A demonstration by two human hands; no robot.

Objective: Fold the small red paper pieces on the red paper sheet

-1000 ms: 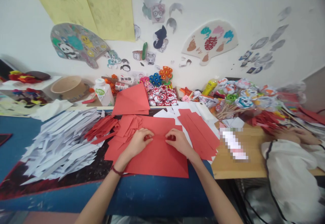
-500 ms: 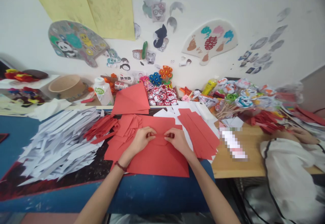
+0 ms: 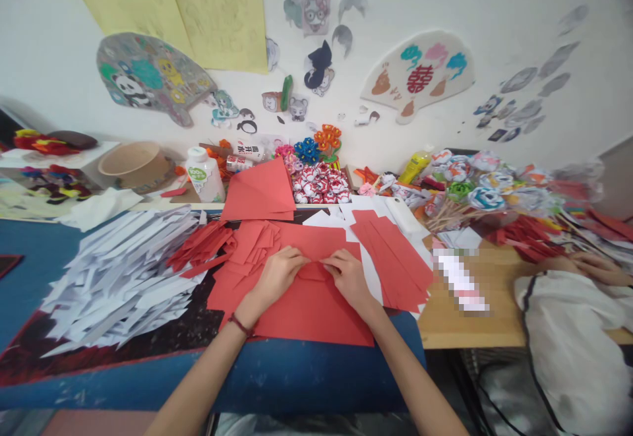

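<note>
A small piece of red paper (image 3: 314, 271) is pinched at its two ends between my hands, over a large red sheet (image 3: 316, 317). My left hand (image 3: 281, 274) is closed on its left end, thumb and fingertips together. At its right end my right hand (image 3: 349, 278) pinches in the same way. The piece looks folded, though red on red hides its edges. Left of my hands lie cut red paper pieces (image 3: 250, 248). Longer red strips (image 3: 390, 258) rest on white paper to the right.
A big heap of folded white paper strips (image 3: 123, 278) covers the left side, beside a bundle of red strips (image 3: 202, 248). Behind stand a white bottle (image 3: 205, 175) and red-and-white paper flowers (image 3: 321, 183). On the right, another person's sleeve (image 3: 568, 337) is near the wooden table (image 3: 455, 330).
My fingertips have come closer together along the top of the small red paper, and my fingers have straightened a little. The whole view has shifted slightly.
</note>
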